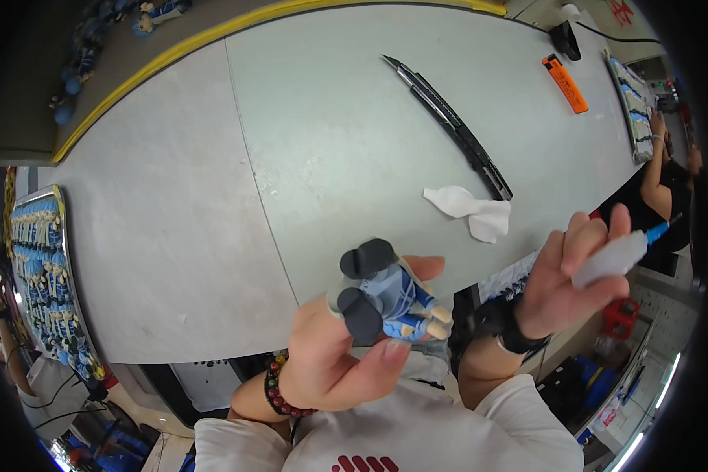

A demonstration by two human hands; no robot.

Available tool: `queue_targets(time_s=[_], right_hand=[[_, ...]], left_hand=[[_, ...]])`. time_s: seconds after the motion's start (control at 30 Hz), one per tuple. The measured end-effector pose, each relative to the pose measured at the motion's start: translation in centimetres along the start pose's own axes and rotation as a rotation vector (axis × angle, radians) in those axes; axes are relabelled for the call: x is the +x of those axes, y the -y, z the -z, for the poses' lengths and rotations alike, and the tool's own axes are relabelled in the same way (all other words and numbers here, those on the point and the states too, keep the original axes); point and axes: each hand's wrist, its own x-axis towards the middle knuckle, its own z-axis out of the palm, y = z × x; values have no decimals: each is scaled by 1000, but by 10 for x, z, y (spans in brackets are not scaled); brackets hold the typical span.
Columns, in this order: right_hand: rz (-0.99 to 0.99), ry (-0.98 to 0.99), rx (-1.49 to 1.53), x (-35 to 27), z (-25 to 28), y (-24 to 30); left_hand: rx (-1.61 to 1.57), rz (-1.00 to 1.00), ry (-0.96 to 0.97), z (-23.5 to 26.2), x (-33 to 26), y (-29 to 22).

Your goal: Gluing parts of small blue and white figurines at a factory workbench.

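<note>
My left hand (346, 366), a beaded bracelet at its wrist, is closed around a small painted figurine (397, 295). The figurine wears blue clothes, its dark grey round-ended feet point toward the upper left, and its pale hands face right. Off to the right, my right hand (562, 291) grips a translucent white squeeze bottle (612, 259). The bottle has a blue tip with a thin needle, pointing up and right, away from the figurine. Beyond the figurine, a crumpled white tissue (472, 212) lies on the table near the end of a black utility knife (452, 126).
An orange box cutter (565, 84) lies on the grey-white table (165, 197) at the far right. A tray (63, 275) of blue figurines stands at the left, another tray (629, 106) at the far right beside a person. Yellow edging (212, 35) borders a shelf holding more figurines.
</note>
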Motion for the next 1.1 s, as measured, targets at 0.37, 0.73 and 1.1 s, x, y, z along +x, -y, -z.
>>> queue_targets(time_s=[0.37,0.73,1.1], right_hand=[[-130,182,287,-27,-32,17],[-1,385,-37,-31,-37,2],[2,397,-44,-27,-37,2]], left_hand=[[11,17,-42,-2,2,1],[72,-16,-116,0,2,2],[67,-94,-43,0,4,-1]])
